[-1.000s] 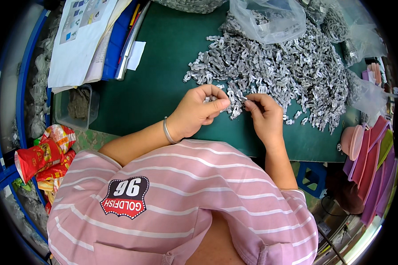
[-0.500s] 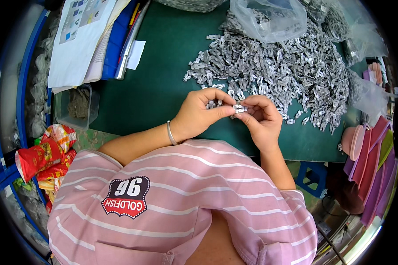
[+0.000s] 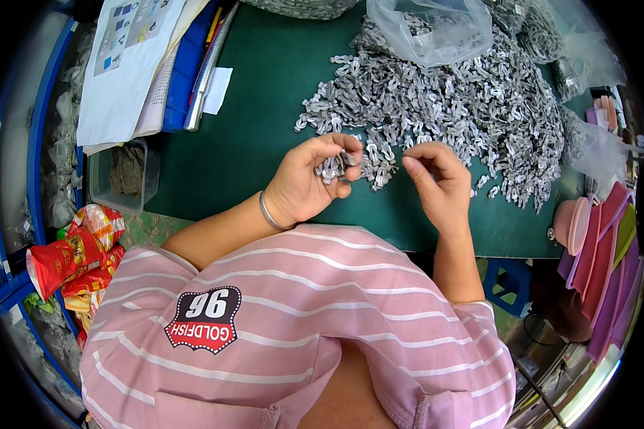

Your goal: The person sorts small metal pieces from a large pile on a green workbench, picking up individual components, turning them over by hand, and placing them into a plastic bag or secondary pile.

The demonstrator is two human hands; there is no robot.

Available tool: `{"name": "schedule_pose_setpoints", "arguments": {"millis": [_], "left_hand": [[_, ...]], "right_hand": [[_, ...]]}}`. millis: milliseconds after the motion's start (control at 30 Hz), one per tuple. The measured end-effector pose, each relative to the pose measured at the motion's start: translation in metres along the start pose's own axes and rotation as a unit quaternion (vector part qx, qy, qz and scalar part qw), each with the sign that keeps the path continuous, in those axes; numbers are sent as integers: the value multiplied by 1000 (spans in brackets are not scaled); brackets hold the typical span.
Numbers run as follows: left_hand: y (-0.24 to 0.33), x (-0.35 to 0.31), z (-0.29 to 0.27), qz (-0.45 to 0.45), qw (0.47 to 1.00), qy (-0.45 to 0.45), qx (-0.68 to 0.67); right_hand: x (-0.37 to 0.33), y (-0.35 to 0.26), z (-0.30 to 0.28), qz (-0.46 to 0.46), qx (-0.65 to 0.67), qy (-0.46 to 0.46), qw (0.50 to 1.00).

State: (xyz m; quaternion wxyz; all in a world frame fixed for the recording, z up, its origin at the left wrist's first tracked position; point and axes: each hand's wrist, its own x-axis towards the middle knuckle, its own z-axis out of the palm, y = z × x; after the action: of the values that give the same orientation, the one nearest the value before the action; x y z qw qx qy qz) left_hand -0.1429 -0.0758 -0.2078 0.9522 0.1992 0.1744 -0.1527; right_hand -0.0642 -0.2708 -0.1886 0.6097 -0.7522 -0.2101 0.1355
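In my left hand [image 3: 304, 175], palm turned up and fingers curled, lies a small handful of grey metal loop clips [image 3: 330, 169]. My right hand [image 3: 442, 179] is a short way to the right, above the green table [image 3: 265, 93]. Its thumb and forefinger are bent close together, and I cannot make out whether anything small is between them. Between the hands lies a loose cluster of similar clips [image 3: 379, 163], at the near edge of a large spread heap of clips [image 3: 436, 100].
A clear plastic bag [image 3: 436, 36] rests on the heap's far side. Papers [image 3: 125, 64], a blue folder [image 3: 182, 86] and a clear plastic box [image 3: 152, 179] sit at the left. Red snack packets [image 3: 68, 254] are beside the blue shelf rack [image 3: 34, 171]. A blue stool [image 3: 504, 286] stands below the table.
My hands have come apart from the clip they both pinched. The left has turned palm up, showing its handful; the right has shifted slightly to the right.
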Motion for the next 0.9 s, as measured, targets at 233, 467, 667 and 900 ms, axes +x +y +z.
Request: {"name": "schedule_pose_setpoints", "arguments": {"millis": [233,467,667,900], "left_hand": [[0,1,1,35,997,-36,66],[-3,-1,7,34,986,25,164],[-2,-1,6,26,989,6,148],[-6,-3,14,31,943,26,331]], "right_hand": [[-3,7,15,-87,-291,-50,951],[-3,6,16,-140,-257,-62,954],[-6,4,15,-61,-264,-85,959],[-8,8,18,-71,7,4,997]]}}
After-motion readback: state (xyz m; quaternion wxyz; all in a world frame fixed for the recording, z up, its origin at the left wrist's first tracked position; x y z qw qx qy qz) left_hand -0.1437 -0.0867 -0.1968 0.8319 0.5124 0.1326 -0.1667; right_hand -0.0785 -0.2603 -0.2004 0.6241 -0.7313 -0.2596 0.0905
